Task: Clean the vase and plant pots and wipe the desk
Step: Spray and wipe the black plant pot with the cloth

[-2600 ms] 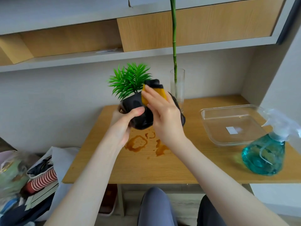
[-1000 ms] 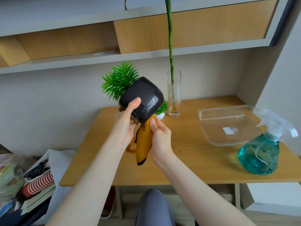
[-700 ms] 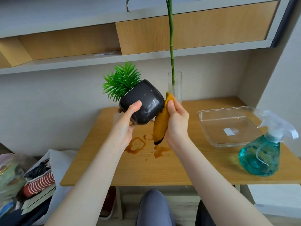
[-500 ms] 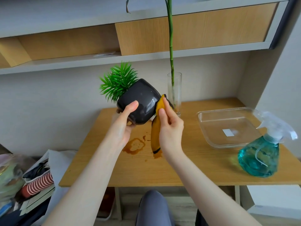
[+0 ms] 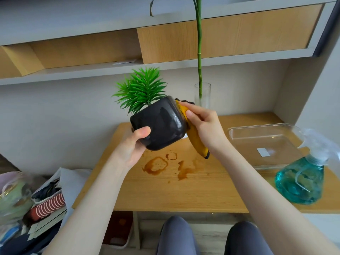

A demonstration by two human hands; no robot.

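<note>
A glossy black plant pot (image 5: 160, 124) holding a spiky green artificial plant (image 5: 140, 90) is held tilted in the air above the back of a wooden desk (image 5: 193, 188), its base turned toward the camera and its foliage leaning up and away toward the wall. The person's left hand (image 5: 131, 147) grips the pot from below, thumb curled over its lower left side. The right hand (image 5: 204, 124) pinches a yellow cloth with dark trim (image 5: 195, 137) and presses it against the pot's right side; the cloth's loose end hangs down toward the desk. Brown liquid stains (image 5: 165, 165), in rings and streaks, mark the desktop directly beneath the pot. A clear glass vase (image 5: 202, 94) with a tall green bamboo stalk (image 5: 199, 45) stands upright at the back of the desk, just behind the right hand. To the right lies a clear rectangular plastic tray (image 5: 265, 142), and a teal spray bottle (image 5: 303, 179) with a clear trigger head stands near the desk's front right edge. Wooden wall shelves (image 5: 220, 39) run above. Bags and stacked items (image 5: 36, 205) crowd the floor to the left of the desk.
</note>
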